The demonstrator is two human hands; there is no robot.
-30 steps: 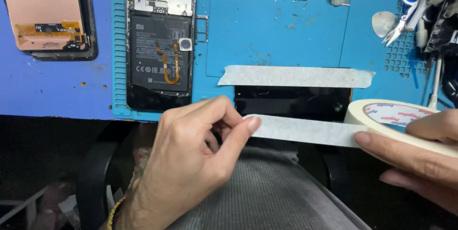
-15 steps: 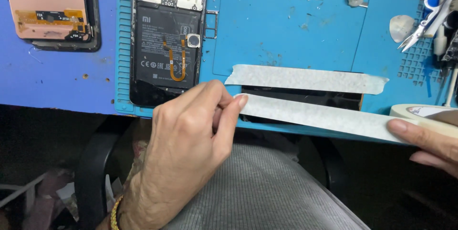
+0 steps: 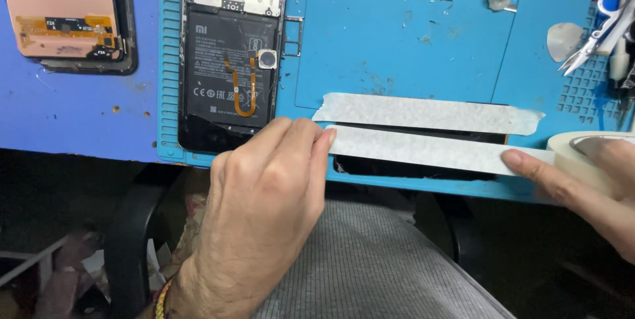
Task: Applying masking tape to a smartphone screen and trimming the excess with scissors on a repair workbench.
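Note:
My left hand (image 3: pixel 264 193) pinches the free end of a strip of masking tape (image 3: pixel 423 149) and holds it low over a black flat panel (image 3: pixel 410 167) lying on the blue mat (image 3: pixel 397 48). My right hand (image 3: pixel 582 180) grips the masking tape roll (image 3: pixel 585 154) at the right edge, one fingertip resting on the stretched strip. A first strip of tape (image 3: pixel 426 113) lies stuck across the top of the panel, just above the new strip. An opened phone (image 3: pixel 231 54) with its battery showing lies on the mat, above my left hand.
A detached screen (image 3: pixel 66 15) with an orange back lies at the far left on the blue table. Scissors (image 3: pixel 605 21), a white pick (image 3: pixel 563 41) and small tools crowd the right edge. A chair's grey seat (image 3: pixel 370 266) sits below the table edge.
Both hands moved the stretched tape strip forward from over the chair down onto the black panel, under the first strip. The strip grew longer as the roll went right.

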